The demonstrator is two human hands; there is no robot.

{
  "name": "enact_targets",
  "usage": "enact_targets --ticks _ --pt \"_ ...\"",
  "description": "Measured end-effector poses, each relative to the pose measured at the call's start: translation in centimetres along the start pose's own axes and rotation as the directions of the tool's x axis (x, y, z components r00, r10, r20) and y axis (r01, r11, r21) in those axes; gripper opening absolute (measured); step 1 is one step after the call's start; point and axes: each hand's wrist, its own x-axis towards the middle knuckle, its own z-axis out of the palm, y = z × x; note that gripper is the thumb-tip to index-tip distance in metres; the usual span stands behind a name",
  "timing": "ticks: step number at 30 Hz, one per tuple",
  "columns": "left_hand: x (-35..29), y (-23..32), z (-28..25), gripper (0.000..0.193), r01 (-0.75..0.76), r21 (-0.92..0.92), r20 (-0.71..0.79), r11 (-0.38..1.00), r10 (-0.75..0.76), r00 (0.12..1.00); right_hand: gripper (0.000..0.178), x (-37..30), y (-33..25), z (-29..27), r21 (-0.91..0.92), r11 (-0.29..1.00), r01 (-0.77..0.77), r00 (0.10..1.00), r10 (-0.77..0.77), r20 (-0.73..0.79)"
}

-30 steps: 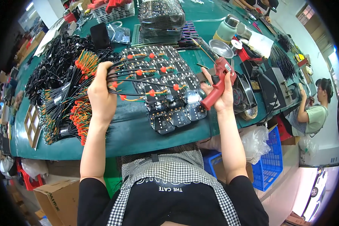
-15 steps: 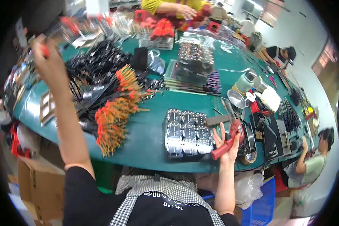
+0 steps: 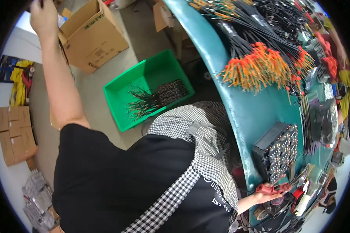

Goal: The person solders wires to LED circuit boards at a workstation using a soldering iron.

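From far away, I see a shiny green table (image 3: 256,112) bending down the right side of the frame. A big bunch of black wires with orange tips (image 3: 260,66) lies on it at the upper right, and 1 stack of black boards (image 3: 276,151) sits lower down. On the grey floor (image 3: 93,93), above the middle of the frame, I see 1 green tub (image 3: 147,73) with black boards and wires in it. 1 brown box (image 3: 95,42) stands at the upper left.

My left hand (image 3: 44,21) is at the top left — its fingers meet the frame's edge, so I can't tell if it is open or holding something. My right hand (image 3: 266,197), at the lower right, has its fingers round a red tool (image 3: 272,189) shaped like a gun, near the board stack.

I see dark print on the brown box — and white letters on the black shirt (image 3: 116,167).
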Motion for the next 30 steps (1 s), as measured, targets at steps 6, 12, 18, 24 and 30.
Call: enact_targets --ticks 6,12,18,24,30 --pt "-19.6 -7.9 -0.2 0.021 0.011 0.397 0.602 0.918 -0.270 0.751 0.060 1.0 -2.0 -4.6 0.241 0.929 -0.280 0.924 0.193 0.330" --pt "-38.0 -15.2 2.3 0.032 -0.344 0.398 0.917 0.851 -0.382 0.117 0.054 1.4 -3.7 -6.3 0.114 0.960 -0.257 0.917 0.205 0.343" --pt "-47.5 -14.2 5.2 0.042 -0.194 0.377 0.907 0.906 -0.403 -0.122 0.051 0.6 -4.8 -5.2 0.082 0.939 -0.333 0.881 0.278 0.383" --pt "-54.7 -9.3 8.5 0.044 0.097 0.331 0.925 0.939 -0.303 -0.228 0.050 0.0 -6.9 -5.7 -0.063 0.972 -0.225 0.956 0.233 0.181" --pt "-60.1 -5.3 10.9 0.054 -0.009 0.174 0.899 0.985 -0.162 -0.406 0.053 0.6 -7.1 -4.7 -0.376 0.926 -0.046 0.986 0.102 0.129"
